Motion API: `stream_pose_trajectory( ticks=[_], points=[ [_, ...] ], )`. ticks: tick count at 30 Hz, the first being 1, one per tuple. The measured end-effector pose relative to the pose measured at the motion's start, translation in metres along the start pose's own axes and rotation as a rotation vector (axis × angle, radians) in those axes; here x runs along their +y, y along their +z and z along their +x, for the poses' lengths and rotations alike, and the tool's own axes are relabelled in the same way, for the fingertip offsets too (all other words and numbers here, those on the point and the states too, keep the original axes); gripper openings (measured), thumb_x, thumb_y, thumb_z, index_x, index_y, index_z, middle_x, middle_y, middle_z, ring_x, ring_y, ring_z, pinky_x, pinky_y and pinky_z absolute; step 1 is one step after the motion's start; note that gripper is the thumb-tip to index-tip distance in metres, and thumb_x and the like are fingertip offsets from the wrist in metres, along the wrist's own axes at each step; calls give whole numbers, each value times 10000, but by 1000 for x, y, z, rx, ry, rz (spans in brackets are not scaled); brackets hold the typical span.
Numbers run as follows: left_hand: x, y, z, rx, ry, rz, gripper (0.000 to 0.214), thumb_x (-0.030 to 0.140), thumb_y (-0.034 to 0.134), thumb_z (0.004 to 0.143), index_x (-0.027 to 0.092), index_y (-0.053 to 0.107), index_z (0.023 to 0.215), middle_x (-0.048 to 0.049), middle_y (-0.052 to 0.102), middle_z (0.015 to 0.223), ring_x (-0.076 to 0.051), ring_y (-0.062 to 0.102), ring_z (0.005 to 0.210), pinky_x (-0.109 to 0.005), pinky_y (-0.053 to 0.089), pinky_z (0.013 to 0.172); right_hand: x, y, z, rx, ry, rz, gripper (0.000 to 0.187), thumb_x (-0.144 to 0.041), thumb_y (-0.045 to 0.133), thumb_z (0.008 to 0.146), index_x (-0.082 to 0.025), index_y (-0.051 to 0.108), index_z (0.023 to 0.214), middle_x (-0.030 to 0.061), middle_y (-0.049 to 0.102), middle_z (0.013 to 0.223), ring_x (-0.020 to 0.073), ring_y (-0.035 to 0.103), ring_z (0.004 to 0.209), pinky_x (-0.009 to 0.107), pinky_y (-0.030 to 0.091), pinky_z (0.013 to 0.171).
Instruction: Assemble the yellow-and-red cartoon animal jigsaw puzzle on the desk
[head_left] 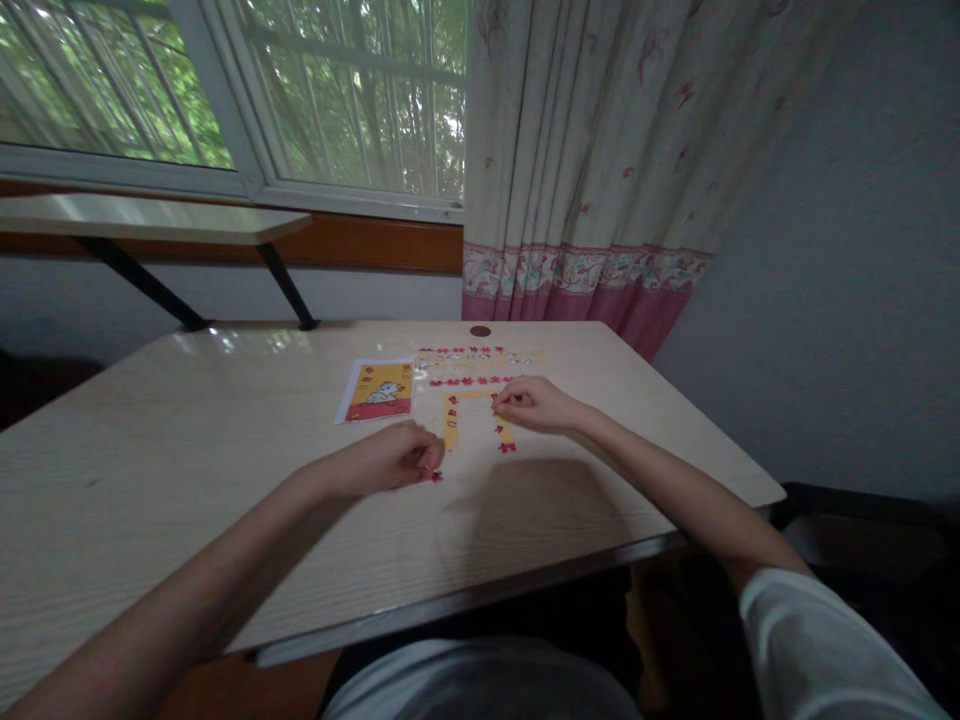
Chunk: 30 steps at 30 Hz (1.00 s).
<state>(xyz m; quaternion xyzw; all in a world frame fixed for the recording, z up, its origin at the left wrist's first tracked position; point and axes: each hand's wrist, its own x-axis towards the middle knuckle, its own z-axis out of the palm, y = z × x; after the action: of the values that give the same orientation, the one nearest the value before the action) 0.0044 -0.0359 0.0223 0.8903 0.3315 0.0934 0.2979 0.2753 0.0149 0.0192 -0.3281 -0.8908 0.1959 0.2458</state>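
A partly joined jigsaw puzzle (451,420) lies on the table, its yellow pieces forming a left side, a top and a right side, with a red piece (508,448) at the lower right end. Just below the left side, my left hand (409,455) is closed in a pinch on a red puzzle piece (435,477), low over the tabletop. My right hand (536,403) has its fingers pinched together at the upper part of the puzzle's right side. Whatever lies between those fingertips is too small to make out.
Rows of loose puzzle pieces (465,381) lie beyond the puzzle. A picture card (380,391) with a white animal on yellow and red sits to their left. The pale table (225,440) has a raised shelf (150,218) at the back left, near the window and curtain (585,180).
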Motion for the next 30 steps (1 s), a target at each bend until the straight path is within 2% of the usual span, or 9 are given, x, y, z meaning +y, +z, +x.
stream_pose_trajectory(
  ticks=[3, 6, 9, 13, 16, 22, 25, 28, 30],
  points=[
    [1, -2, 6, 18, -64, -250, 146, 290, 579, 743, 154, 583, 690, 2, 590, 649, -112, 504, 584, -214, 371, 541, -6, 9, 3, 49, 5, 19, 164, -248, 563, 847, -158, 700, 864, 34, 686, 777, 112, 578, 677, 229, 426, 644],
    [-1, -6, 17, 157, -104, -448, 190, 344, 623, 725, 154, 615, 739, -8, 630, 673, -116, 545, 598, -227, 414, 563, -17, 21, 1, 160, -40, -3, 154, -245, 565, 847, -167, 696, 871, 38, 690, 799, 119, 593, 727, 246, 439, 708],
    [-4, -8, 28, 314, -127, -515, 215, 355, 666, 698, 155, 650, 777, -27, 668, 724, -137, 591, 665, -260, 460, 628, -25, 30, -4, 255, -99, -55, 128, -255, 581, 839, -193, 688, 871, 33, 695, 817, 131, 599, 765, 268, 442, 757],
    [-3, -4, 35, 438, -168, -561, 223, 349, 694, 672, 146, 666, 762, -44, 693, 750, -159, 618, 701, -286, 484, 663, -27, 33, -6, 327, -139, -113, 136, -299, 589, 840, -202, 684, 852, 30, 693, 787, 139, 602, 743, 281, 437, 758],
    [-3, 0, 36, 457, -181, -588, 232, 344, 711, 655, 140, 674, 760, -51, 704, 765, -165, 628, 702, -291, 491, 660, -25, 34, -7, 359, -127, -166, 152, -324, 586, 844, -208, 684, 858, 33, 685, 775, 148, 600, 745, 294, 426, 757],
    [-3, 7, 38, 449, -175, -680, 286, 370, 746, 620, 135, 672, 764, -55, 705, 759, -153, 622, 670, -286, 486, 641, -26, 36, -6, 311, -172, -249, 176, -306, 532, 870, -215, 682, 854, 38, 683, 772, 159, 590, 747, 315, 397, 760],
    [-4, 7, 37, 464, -148, -714, 316, 384, 760, 606, 131, 668, 772, -57, 697, 756, -149, 610, 667, -288, 476, 640, -29, 35, -7, 338, -198, -270, 198, -313, 513, 876, -205, 673, 832, 47, 680, 765, 161, 587, 732, 316, 391, 737],
    [-10, 5, 35, 508, -111, -683, 321, 394, 743, 627, 135, 669, 802, -57, 689, 778, -152, 604, 694, -290, 468, 656, -29, 33, -7, 380, -213, -280, 203, -307, 502, 879, -197, 664, 821, 55, 678, 767, 161, 587, 728, 319, 390, 732],
    [-17, 4, 32, 526, -144, -619, 309, 403, 712, 658, 141, 672, 815, -47, 679, 746, -147, 590, 663, -279, 457, 626, -29, 32, -8, 386, -211, -282, 204, -309, 495, 884, -201, 660, 830, 57, 677, 782, 162, 588, 736, 327, 388, 742]
  ],
)
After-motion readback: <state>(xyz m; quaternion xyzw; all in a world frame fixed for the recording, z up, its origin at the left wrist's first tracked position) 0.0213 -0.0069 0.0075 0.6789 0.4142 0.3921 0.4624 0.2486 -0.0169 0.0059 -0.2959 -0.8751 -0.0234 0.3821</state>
